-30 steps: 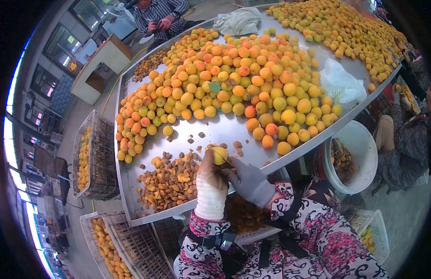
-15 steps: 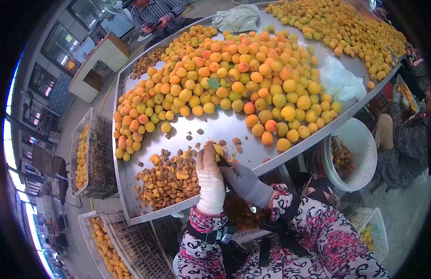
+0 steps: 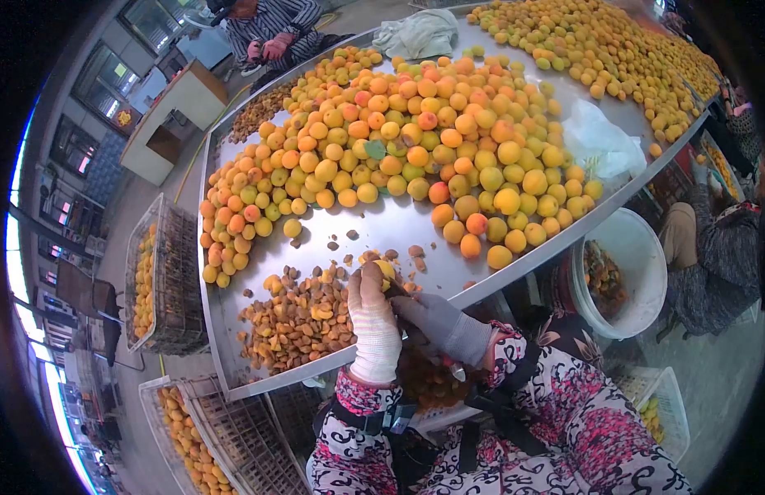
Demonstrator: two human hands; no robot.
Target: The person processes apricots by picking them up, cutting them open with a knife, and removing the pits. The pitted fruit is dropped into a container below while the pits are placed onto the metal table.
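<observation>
My left hand [image 3: 373,326], in a white glove with brown-stained fingers, is closed around a yellow apricot [image 3: 387,270] above the near edge of the metal table [image 3: 337,227]. Against it, my right hand [image 3: 442,324] in a grey glove has its fingers curled together; what they grip is hidden. A small shiny metal piece [image 3: 458,373] shows below the right hand. To the left of my hands lies a pile of brown apricot pits [image 3: 296,326] with bits of orange flesh. Beyond them spreads a large heap of whole apricots [image 3: 399,140].
A white bucket [image 3: 646,272] with fruit scraps stands at the right. Crates of apricots [image 3: 155,280] are on the left. A plastic bag [image 3: 601,140] and a cloth [image 3: 417,35] lie on the table. Another person [image 3: 275,37] sits at the far side; more people are at right.
My hands stay together around the apricot, with the right hand shifted slightly. The view has moved a little. The far person's hands have moved slightly.
</observation>
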